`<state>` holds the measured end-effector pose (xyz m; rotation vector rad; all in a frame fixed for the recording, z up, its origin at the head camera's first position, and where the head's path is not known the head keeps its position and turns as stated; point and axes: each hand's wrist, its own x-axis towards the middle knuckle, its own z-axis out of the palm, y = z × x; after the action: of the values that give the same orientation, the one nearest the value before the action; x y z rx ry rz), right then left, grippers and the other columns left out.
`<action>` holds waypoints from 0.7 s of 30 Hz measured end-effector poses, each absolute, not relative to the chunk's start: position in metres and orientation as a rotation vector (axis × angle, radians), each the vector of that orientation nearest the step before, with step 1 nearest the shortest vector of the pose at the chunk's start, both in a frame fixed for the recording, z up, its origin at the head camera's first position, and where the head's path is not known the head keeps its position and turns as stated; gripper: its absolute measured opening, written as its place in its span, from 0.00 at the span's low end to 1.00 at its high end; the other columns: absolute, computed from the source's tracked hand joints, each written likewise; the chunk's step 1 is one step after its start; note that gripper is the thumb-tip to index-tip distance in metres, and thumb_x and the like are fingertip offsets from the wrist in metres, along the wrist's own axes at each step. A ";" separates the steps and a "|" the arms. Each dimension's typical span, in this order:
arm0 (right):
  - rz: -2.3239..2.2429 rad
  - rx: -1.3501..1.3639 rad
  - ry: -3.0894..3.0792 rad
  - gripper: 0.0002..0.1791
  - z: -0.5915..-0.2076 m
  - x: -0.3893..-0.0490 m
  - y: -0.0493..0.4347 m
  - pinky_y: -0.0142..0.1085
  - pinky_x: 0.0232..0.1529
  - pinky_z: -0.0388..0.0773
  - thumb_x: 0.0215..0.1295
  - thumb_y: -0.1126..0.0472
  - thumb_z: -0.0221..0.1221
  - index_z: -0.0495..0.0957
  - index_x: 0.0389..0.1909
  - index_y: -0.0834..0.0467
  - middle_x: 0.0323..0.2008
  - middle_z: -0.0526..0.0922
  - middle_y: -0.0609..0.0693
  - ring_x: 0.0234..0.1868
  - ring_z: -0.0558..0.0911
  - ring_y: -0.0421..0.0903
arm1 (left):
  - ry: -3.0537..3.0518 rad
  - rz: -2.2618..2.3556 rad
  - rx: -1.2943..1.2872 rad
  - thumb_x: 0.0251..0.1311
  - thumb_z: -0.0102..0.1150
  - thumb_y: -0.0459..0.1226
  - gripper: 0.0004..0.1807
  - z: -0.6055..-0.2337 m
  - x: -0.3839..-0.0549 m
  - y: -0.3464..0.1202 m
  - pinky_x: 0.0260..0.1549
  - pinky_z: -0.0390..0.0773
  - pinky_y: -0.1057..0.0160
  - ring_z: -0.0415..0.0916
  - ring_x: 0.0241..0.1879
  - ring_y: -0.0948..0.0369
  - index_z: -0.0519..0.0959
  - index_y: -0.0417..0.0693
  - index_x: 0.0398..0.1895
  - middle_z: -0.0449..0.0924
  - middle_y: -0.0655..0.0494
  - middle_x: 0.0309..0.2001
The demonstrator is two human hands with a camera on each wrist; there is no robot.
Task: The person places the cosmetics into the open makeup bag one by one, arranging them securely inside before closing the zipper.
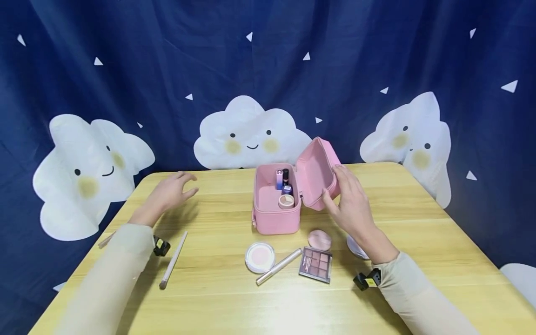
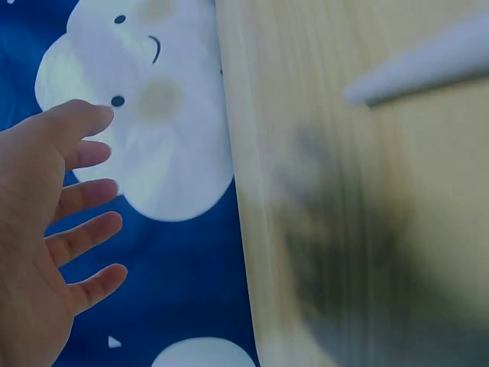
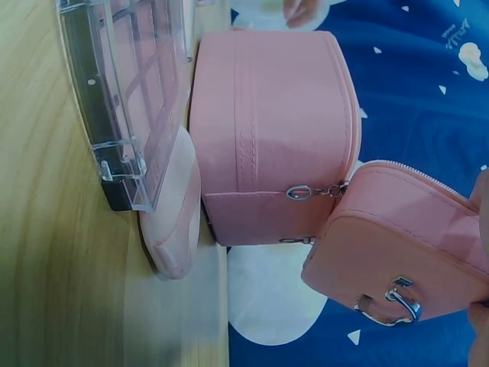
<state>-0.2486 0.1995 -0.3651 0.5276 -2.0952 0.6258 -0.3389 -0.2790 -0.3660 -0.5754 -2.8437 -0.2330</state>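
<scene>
A pink makeup case [image 1: 276,223] stands at the table's middle, its lid [image 1: 315,172] swung out to the right. My right hand [image 1: 353,204] grips that lid, fingers on its far edge and thumb on the near edge. Inside the case are a purple-blue tube [image 1: 279,180], a black tube [image 1: 285,177], a small blue container [image 1: 287,190] and a round pan [image 1: 286,202]. My left hand [image 1: 169,193] hovers over the table's left side with loosely spread fingers, holding nothing. Nearest to it lies a makeup brush [image 1: 173,261].
In front of the case lie a round compact [image 1: 260,257], a silver tube [image 1: 279,266], an eyeshadow palette [image 1: 316,264] and a pink powder puff [image 1: 319,240]. My right wrist partly hides another round item [image 1: 356,247]. A thin stick [image 1: 106,240] pokes out beside my left sleeve.
</scene>
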 end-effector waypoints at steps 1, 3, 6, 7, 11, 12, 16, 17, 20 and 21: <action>0.623 0.529 -2.096 0.32 -0.365 -0.249 0.200 0.55 0.64 0.66 0.61 0.56 0.58 0.67 0.64 0.68 0.62 0.72 0.64 0.64 0.70 0.61 | -2.845 -0.230 -0.563 0.67 0.56 0.47 0.23 -0.366 -0.334 -0.285 0.59 0.65 0.39 0.68 0.59 0.38 0.75 0.39 0.57 0.73 0.37 0.58; 0.619 0.531 -2.097 0.32 -0.366 -0.250 0.199 0.55 0.64 0.66 0.61 0.56 0.58 0.67 0.64 0.68 0.62 0.72 0.64 0.64 0.70 0.61 | -2.852 -0.232 -0.546 0.67 0.55 0.47 0.24 -0.367 -0.325 -0.295 0.59 0.64 0.38 0.67 0.60 0.38 0.75 0.39 0.57 0.72 0.36 0.58; 0.617 0.527 -2.095 0.32 -0.367 -0.251 0.201 0.55 0.64 0.65 0.61 0.56 0.58 0.67 0.64 0.68 0.62 0.72 0.64 0.64 0.70 0.61 | -2.872 -0.234 -0.520 0.68 0.55 0.48 0.25 -0.368 -0.315 -0.305 0.60 0.63 0.37 0.65 0.60 0.36 0.74 0.39 0.58 0.71 0.35 0.59; 0.620 0.527 -2.093 0.32 -0.368 -0.251 0.201 0.56 0.64 0.65 0.61 0.56 0.59 0.67 0.64 0.68 0.62 0.72 0.64 0.63 0.70 0.61 | -2.876 -0.237 -0.514 0.69 0.54 0.48 0.25 -0.369 -0.312 -0.308 0.59 0.63 0.37 0.65 0.60 0.36 0.74 0.38 0.58 0.71 0.34 0.59; 0.620 0.529 -2.084 0.32 -0.369 -0.252 0.201 0.56 0.63 0.66 0.60 0.56 0.58 0.68 0.64 0.67 0.62 0.72 0.64 0.63 0.70 0.61 | -2.876 -0.252 -0.487 0.69 0.54 0.48 0.25 -0.374 -0.301 -0.320 0.58 0.64 0.36 0.66 0.58 0.34 0.73 0.38 0.59 0.70 0.32 0.59; 0.620 0.529 -2.082 0.32 -0.369 -0.252 0.201 0.56 0.63 0.67 0.60 0.56 0.58 0.68 0.64 0.67 0.62 0.72 0.64 0.64 0.70 0.61 | -2.879 -0.257 -0.480 0.69 0.54 0.48 0.26 -0.375 -0.298 -0.323 0.57 0.64 0.36 0.66 0.58 0.33 0.73 0.37 0.59 0.70 0.32 0.59; 0.615 0.530 -2.078 0.32 -0.368 -0.252 0.201 0.56 0.62 0.67 0.61 0.55 0.58 0.68 0.64 0.67 0.61 0.72 0.64 0.64 0.70 0.60 | -2.900 -0.258 -0.432 0.69 0.54 0.48 0.27 -0.380 -0.286 -0.337 0.56 0.64 0.34 0.66 0.58 0.32 0.73 0.37 0.60 0.69 0.30 0.59; 0.618 0.530 -2.074 0.32 -0.369 -0.252 0.201 0.56 0.62 0.67 0.61 0.55 0.58 0.68 0.64 0.67 0.61 0.72 0.64 0.64 0.70 0.60 | -2.911 -0.261 -0.414 0.69 0.54 0.48 0.27 -0.382 -0.282 -0.342 0.55 0.64 0.33 0.65 0.58 0.32 0.72 0.37 0.61 0.69 0.30 0.59; 0.620 0.529 -2.072 0.32 -0.368 -0.251 0.200 0.55 0.62 0.67 0.60 0.55 0.58 0.68 0.64 0.67 0.61 0.72 0.64 0.64 0.70 0.60 | -2.940 -0.259 -0.353 0.69 0.53 0.50 0.28 -0.385 -0.274 -0.356 0.52 0.64 0.31 0.66 0.56 0.31 0.71 0.38 0.62 0.68 0.29 0.60; 0.622 0.528 -2.074 0.32 -0.369 -0.251 0.200 0.55 0.63 0.67 0.60 0.55 0.58 0.68 0.64 0.67 0.61 0.72 0.64 0.64 0.70 0.60 | -2.956 -0.262 -0.335 0.69 0.53 0.50 0.28 -0.386 -0.271 -0.360 0.52 0.64 0.30 0.65 0.56 0.31 0.71 0.38 0.63 0.67 0.28 0.60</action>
<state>-0.2509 0.1996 -0.3688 0.5282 -2.0737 0.6223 -0.2712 -0.3603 -0.3857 -0.3352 -2.9564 -0.2621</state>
